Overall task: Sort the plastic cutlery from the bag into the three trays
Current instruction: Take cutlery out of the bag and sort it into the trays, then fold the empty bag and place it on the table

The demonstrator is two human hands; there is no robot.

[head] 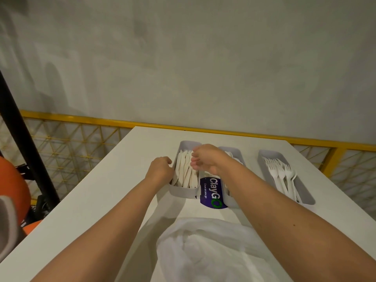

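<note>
Three grey trays stand in a row on the white table (105, 200). The left tray (183, 192) holds several white plastic knives (184, 171). My left hand (160, 169) lies against this tray's left wall, fingers curled at its rim. Over the same tray hovers my right hand (205, 157), its curled fingers and thumb at the knives' far ends; whether it holds one is unclear. My right arm covers most of the middle tray (234, 151). White forks (282, 174) lie in the right tray (305, 197). The white plastic bag (203, 247) lies crumpled close to me.
A blue ClayGo sticker (211, 192) sits between the left and middle trays. Behind the table runs a yellow mesh fence (81, 143) below a grey wall. A black post (22, 131) and an orange object (12, 184) stand off the table's left edge.
</note>
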